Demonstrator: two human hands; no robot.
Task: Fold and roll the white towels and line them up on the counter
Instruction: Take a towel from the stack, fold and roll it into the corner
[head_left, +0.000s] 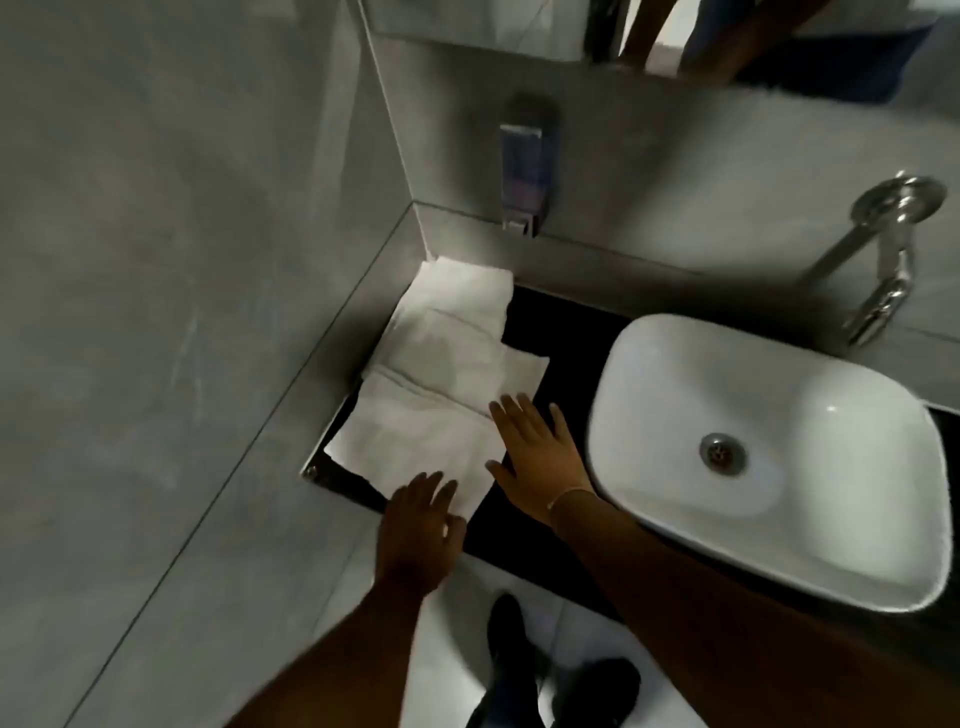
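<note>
Several white towels lie flat and overlapping on the black counter (561, 332), in the corner against the grey wall. The nearest towel (415, 441) is spread out by the counter's front edge. A second towel (467, 358) lies behind it, and a third (462, 291) reaches into the far corner. My left hand (418, 525) rests on the near corner of the front towel, fingers spread. My right hand (535, 447) lies flat with fingers apart at that towel's right edge, partly on the counter. Neither hand grips anything.
A white rectangular basin (769, 452) with a metal drain stands on the counter right of my hands. A chrome tap (883, 260) juts from the back wall above it. A soap dispenser (522, 166) hangs on the wall behind the towels. My dark shoes (550, 670) show on the floor.
</note>
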